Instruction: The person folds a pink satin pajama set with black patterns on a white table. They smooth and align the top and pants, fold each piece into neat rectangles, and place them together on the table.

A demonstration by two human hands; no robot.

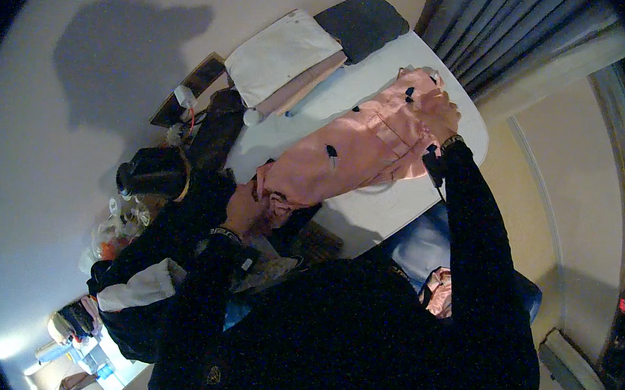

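Note:
A pink garment with small black marks or pieces (346, 141) lies stretched lengthwise over a white table (366, 223). At its near left end, my left hand (245, 208) grips the bunched fabric. My right hand (438, 114) rests on the garment near its far right end, its fingers partly bent; whether it pinches the cloth cannot be told. A small black object with a thin cable (434, 165) hangs beside my right wrist.
Folded white cloth (281, 54) and dark grey cloth (361, 26) lie at the table's back edge. A black cap-like object (155, 173) and plastic bags (114, 231) are at left. A blue chair (427, 247) stands beside the table, with pink fabric (439, 294) on it. Grey curtains (501, 32) hang at upper right.

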